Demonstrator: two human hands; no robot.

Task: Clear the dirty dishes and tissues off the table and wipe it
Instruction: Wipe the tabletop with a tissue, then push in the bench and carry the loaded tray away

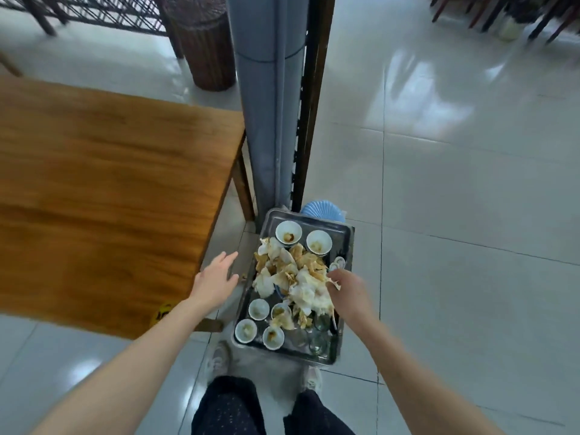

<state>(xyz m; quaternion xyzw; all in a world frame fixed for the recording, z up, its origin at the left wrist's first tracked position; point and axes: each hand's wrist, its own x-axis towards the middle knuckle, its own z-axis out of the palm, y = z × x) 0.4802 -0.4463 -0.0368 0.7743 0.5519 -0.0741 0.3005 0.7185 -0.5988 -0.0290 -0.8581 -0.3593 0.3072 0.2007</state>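
One broad stretch of floor [455,215] lay open at right. The table [103,183] ended left of the tray [314,356], a narrow gap between them. The tray's long axis ran near to far. Heaped tissues [292,271] hid its middle, with six bowls [288,235] at its ends and blurred glasses near-right. The left hand [216,281] hovered spread over the gap, and the right hand [346,288] pinched the tissues.

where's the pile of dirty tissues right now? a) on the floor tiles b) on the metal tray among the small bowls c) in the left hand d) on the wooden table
b: the crumpled tissues lie heaped on the metal tray between the small bowls, and the right hand pinches one.
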